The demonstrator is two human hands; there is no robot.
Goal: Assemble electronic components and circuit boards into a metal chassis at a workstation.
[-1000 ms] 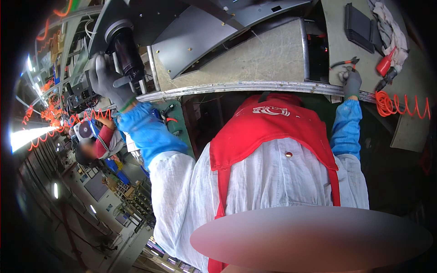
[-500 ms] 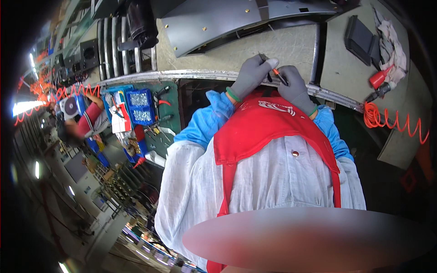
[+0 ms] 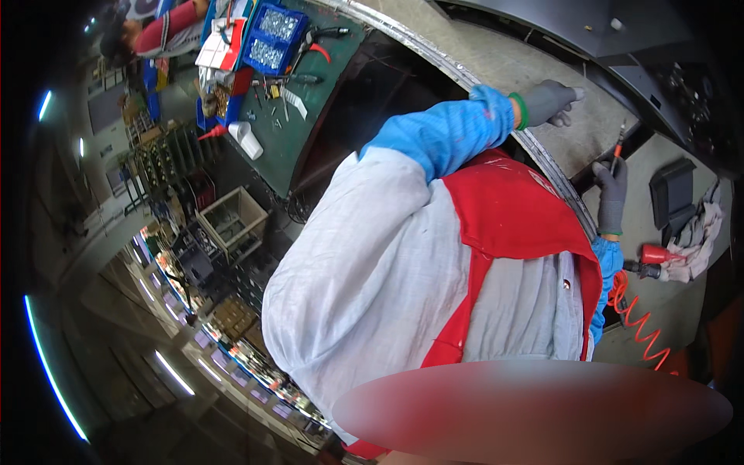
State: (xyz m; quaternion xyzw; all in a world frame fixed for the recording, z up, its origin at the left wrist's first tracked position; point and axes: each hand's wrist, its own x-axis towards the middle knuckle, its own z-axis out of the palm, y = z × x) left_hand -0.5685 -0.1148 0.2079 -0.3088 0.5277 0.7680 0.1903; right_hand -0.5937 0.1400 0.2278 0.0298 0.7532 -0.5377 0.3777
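Observation:
My left hand (image 3: 549, 104), in a grey glove with a green cuff band, is over the metal benchtop (image 3: 585, 147). Its fingers are curled, and whatever may be inside them is hidden. Farther right, my gloved right hand (image 3: 612, 200) is closed around a slim orange tool (image 3: 618, 148) with a thin tip pointing up and away from me; its exact kind is unclear. Beyond both hands lies a large dark grey panel (image 3: 577, 29) with a small white piece (image 3: 616, 24) on it.
On the right surface are a black box-like part (image 3: 673, 194), a pale rag (image 3: 704, 242), a red-ended power tool (image 3: 653, 254) and a coiled orange hose (image 3: 642, 319). A green bench (image 3: 310, 139) at left carries blue bins (image 3: 267, 58) and a white cup (image 3: 246, 141). Another person (image 3: 163, 32) works far left.
My hands have parted: the left reaches out over the benchtop, and the right has moved right with the orange tool. The whole view has swung, shifting the green bench up and rightward.

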